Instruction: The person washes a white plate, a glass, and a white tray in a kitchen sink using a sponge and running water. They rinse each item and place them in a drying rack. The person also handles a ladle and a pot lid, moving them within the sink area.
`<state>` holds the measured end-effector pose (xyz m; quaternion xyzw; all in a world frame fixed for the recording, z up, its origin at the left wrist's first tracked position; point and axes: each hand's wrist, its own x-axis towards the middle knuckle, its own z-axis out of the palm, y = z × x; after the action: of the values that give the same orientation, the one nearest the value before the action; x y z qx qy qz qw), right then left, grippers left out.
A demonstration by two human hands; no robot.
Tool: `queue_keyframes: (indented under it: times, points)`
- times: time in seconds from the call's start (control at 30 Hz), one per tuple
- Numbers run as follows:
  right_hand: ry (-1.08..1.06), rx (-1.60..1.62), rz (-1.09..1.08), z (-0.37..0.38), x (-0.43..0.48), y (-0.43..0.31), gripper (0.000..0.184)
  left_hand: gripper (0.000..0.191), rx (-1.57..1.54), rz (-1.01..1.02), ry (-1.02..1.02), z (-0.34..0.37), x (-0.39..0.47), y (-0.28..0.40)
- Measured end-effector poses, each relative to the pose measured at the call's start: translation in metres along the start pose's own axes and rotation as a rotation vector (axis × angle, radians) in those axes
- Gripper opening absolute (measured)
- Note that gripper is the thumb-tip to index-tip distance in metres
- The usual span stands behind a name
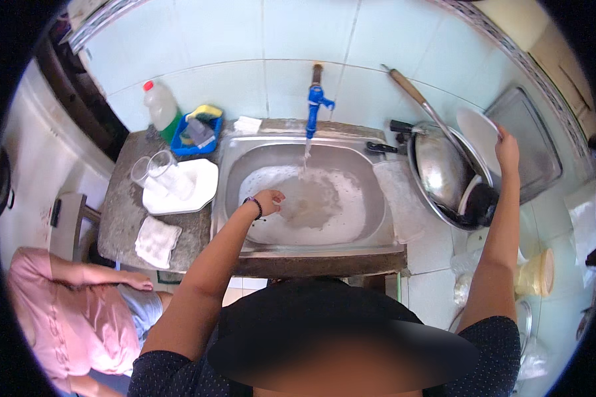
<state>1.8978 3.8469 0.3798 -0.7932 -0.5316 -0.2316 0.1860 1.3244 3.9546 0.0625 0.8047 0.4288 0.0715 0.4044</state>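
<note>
My right hand [507, 151] grips the rim of a white plate [477, 130], tilted on edge above the right side of a large metal wok [431, 171]. Over the left part of the stainless steel sink basin [377, 198] is my left hand [268, 202], with a dark bead bracelet at its wrist. It holds nothing; the thumb and fingers are apart and slightly curled. Water runs from the blue faucet [313, 111] into cloudy, foamy water [305, 198] in the basin. Whatever lies under the foam is hidden.
Left of the sink, drinking glasses [161, 166] lie on a white plate [206, 186], near a folded cloth [158, 241], a blue sponge tray [194, 149] and a soap bottle [161, 109]. A grey tray [536, 144] leans at right. A person in pink [74, 317] is at lower left.
</note>
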Motion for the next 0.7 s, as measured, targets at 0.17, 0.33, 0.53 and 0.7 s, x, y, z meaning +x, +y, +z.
queue_keyframes:
  times: [0.17,0.33,0.53,0.7]
  points:
    - [-0.125,0.213,-0.002,0.061,-0.013,0.031,0.028,0.043,0.176,-0.133,0.012,-0.008,-0.022,-0.01]
    - [-0.051,0.614,0.001,0.06,-0.019,-0.023,0.025,0.048,0.207,-0.023,0.282,-0.059,-0.011,0.044]
    - [-1.288,1.242,-0.261,0.182,-0.135,-0.242,0.023,0.043,0.075,0.684,0.966,-0.124,0.032,0.188]
    - [-1.097,0.826,-0.323,0.311,-0.246,-0.347,0.036,0.027,0.378,0.6,0.463,-0.145,0.026,0.231]
